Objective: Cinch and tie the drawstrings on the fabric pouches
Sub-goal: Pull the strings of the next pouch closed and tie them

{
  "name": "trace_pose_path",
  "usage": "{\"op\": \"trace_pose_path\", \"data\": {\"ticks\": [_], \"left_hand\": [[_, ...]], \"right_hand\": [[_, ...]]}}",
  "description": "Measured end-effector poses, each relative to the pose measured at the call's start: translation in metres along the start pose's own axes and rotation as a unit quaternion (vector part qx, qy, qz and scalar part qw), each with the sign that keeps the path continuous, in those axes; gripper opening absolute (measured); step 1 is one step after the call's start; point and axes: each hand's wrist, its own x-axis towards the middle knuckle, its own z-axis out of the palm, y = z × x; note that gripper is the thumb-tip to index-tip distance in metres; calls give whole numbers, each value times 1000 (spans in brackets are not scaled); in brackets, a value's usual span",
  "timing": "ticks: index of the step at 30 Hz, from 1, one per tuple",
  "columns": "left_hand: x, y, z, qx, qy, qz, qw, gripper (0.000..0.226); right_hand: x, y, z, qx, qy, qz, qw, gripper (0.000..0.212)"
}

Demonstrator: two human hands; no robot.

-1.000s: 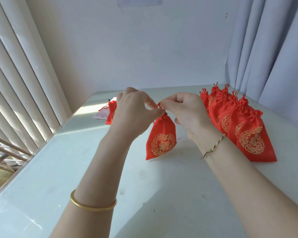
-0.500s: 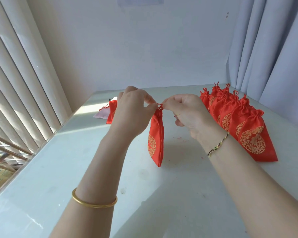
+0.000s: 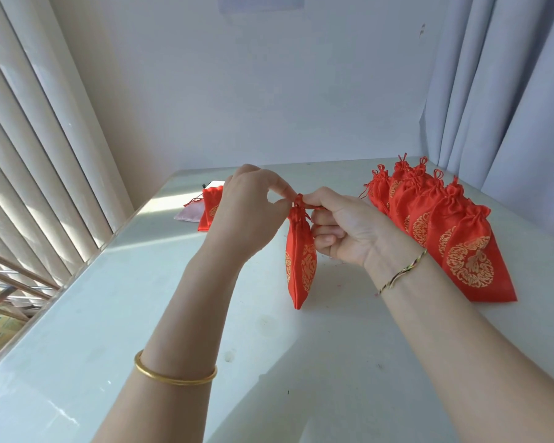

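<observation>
Right hand has rolled palm-up, pinching the drawstring; left hand pinches it opposite, pouch hanging edge-on between them above the bench. Pull both ends evenly outward, I'd say, so the knot seats snug.

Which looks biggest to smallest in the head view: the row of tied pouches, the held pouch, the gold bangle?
1. row of tied pouches
2. held pouch
3. gold bangle; it is nearer the camera, so its true size is unsure.

held pouch above table centre, pouch row right, one pouch far left
</observation>
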Motion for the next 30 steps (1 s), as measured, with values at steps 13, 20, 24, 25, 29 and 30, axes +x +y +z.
{"op": "trace_pose_path", "data": {"ticks": [13, 20, 24, 25, 29, 30], "left_hand": [[3, -6, -3, -42, -7, -48, 998, 11], [3, -7, 1, -154, -23, -129, 979, 18], [3, -9, 2, -172, -50, -131, 975, 21], [2, -8, 2, -171, -55, -130, 975, 19], [-2, -3, 4, -230, -81, -155, 957, 16], [-2, -1, 5, -267, -83, -166, 946, 14]], "right_hand": [[4, -4, -14, -158, 36, -109, 981, 6], [9, -2, -21, -165, 65, -152, 972, 19], [14, 3, -22, -152, 81, -154, 973, 20], [15, 5, -23, -153, 87, -153, 972, 19], [13, 6, -27, -211, 97, -143, 962, 6], [12, 5, -28, -216, 93, -135, 963, 16]]}}
